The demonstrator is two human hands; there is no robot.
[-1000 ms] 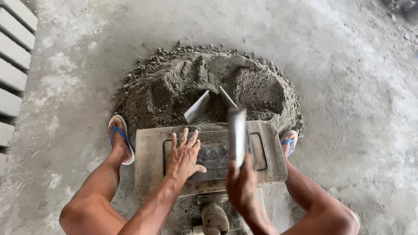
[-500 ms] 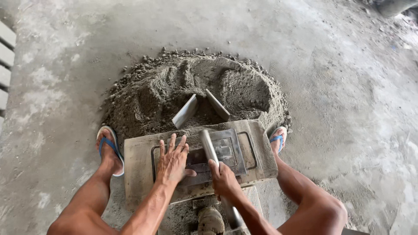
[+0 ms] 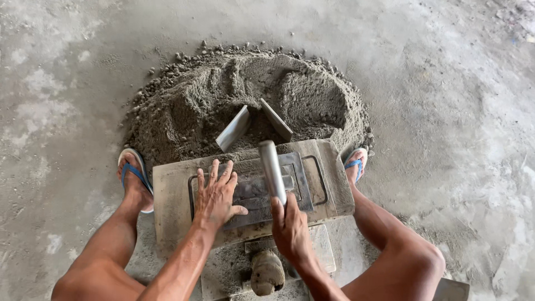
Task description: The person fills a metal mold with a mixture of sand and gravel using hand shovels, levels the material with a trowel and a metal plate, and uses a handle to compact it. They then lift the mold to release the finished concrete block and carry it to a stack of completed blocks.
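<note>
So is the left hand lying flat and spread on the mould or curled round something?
Flat and spread. The left hand lies palm down with fingers splayed on the grey mould plate, gripping nothing; the right hand holds the metal bar.

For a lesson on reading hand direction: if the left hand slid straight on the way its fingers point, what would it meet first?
The left hand lies flat on the grey mould, fingers pointing away from the body. Going on, it would probably cross the mould's far edge and meet the flat metal blade stuck in the mortar heap; depth is unclear.

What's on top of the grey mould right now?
On the grey mould the left hand lies flat on a metal press plate; the right hand holds a metal bar over it. The mould's fill is covered.
</note>
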